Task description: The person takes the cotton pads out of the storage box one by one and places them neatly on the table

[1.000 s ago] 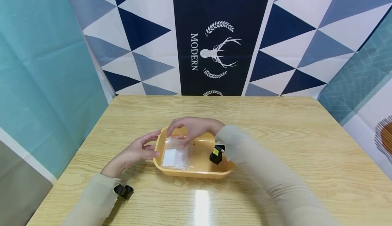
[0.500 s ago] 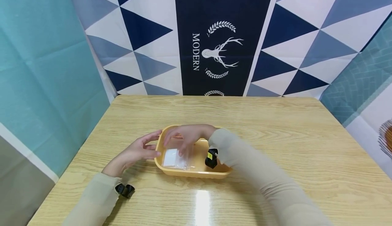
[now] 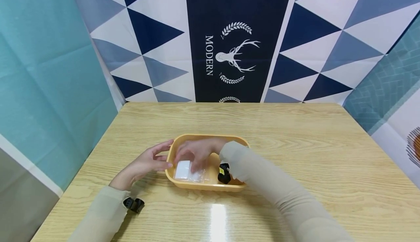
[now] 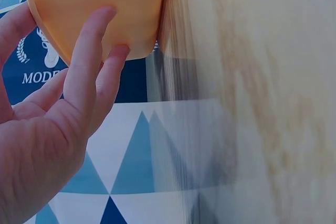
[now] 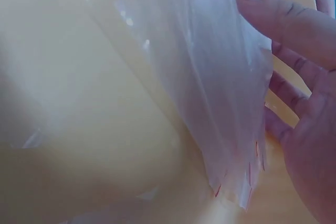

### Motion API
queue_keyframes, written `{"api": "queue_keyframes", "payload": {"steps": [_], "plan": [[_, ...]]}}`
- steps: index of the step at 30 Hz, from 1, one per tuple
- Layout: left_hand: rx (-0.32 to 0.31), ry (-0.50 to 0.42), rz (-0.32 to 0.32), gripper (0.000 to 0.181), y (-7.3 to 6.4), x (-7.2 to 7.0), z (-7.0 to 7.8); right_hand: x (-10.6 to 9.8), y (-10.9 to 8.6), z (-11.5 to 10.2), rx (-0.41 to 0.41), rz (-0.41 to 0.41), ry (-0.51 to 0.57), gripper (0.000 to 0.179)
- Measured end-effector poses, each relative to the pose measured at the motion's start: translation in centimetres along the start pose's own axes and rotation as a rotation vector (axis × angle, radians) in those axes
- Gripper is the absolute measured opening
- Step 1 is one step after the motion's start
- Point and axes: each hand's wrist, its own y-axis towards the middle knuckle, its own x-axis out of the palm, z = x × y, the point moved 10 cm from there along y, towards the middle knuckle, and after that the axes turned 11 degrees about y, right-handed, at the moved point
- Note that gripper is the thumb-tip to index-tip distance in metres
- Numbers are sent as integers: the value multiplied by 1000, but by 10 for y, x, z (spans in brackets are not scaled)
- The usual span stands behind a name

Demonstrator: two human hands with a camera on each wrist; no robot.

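An orange plastic tray (image 3: pixel 210 186) with raised walls sits on the table. My left hand (image 3: pixel 144 165) rests at its left end, fingertips against the outer wall (image 4: pixel 126 19). Inside the tray, my right hand (image 3: pixel 198 151) reaches down over several clear plastic zip bags (image 5: pixel 220 82) with thin red lines near one end. The thumb (image 5: pixel 283 22) lies on one face of the bags and the other fingers curl behind them. A white rectangle (image 3: pixel 182 170) shows in the bags at the tray's left side.
The wooden table (image 3: pixel 295 132) extends all around the tray. Patterned cloth (image 3: pixel 229 41) hangs behind it and pale blue cloth (image 3: pixel 49 70) on the left. A small black camera is on each wrist, with the right one (image 3: pixel 224 174) low inside the tray.
My right hand has moved down and slightly left, deeper into the tray over the bags. More of the tray's far rim shows now. The left hand stays at the tray's left end.
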Motion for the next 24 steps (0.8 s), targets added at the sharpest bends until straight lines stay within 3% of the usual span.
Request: {"api": "queue_keyframes", "payload": {"steps": [4, 10, 19, 24], "plan": [[-1, -7, 5, 85, 0, -1, 0, 2, 3, 2, 37, 6, -24, 56], [1, -21, 6, 85, 2, -2, 1, -1, 5, 0, 31, 18, -38, 51], [-4, -17, 1, 85, 0, -2, 1, -7, 4, -9, -66, 43, 56, 49], [-4, -22, 0, 86, 0, -2, 0, -14, 2, -10, -46, 66, 71, 49]]}}
